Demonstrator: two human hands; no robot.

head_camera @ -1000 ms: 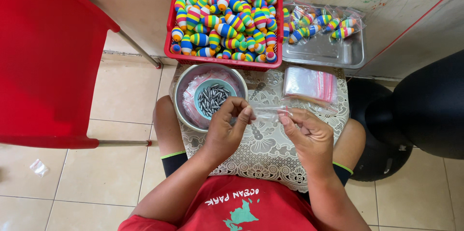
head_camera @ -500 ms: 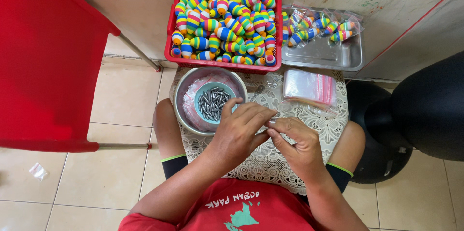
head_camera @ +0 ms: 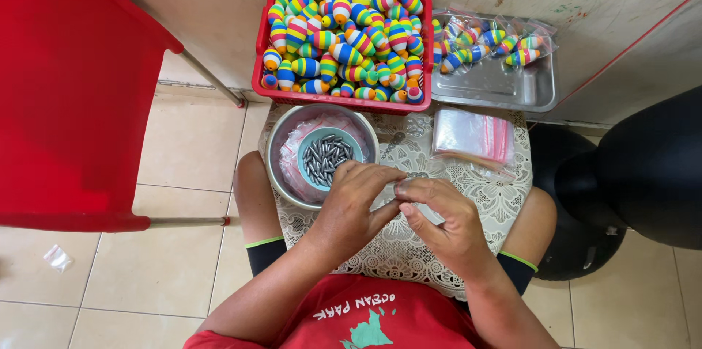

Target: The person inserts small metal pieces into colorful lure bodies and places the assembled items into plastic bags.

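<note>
Honestly, both the left hand [head_camera: 355, 206] and right hand [head_camera: 446, 221] were curled together, pinching a small clear bag [head_camera: 391, 199] between fingertips, just beside the bowl of grey weights [head_camera: 327, 157]. Looked flimsy and slippery, so I'd grip it by the edges.

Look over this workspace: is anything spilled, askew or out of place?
One stray: a small clear plastic bag lies on the floor tiles under the red chair, far from the bag stack. Both hands, left hand and right hand, work above the lace cloth.

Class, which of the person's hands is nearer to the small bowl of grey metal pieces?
Left. The left hand lies right beside the small bowl, at its edge; the right hand sits farther away, beyond the left hand.
</note>
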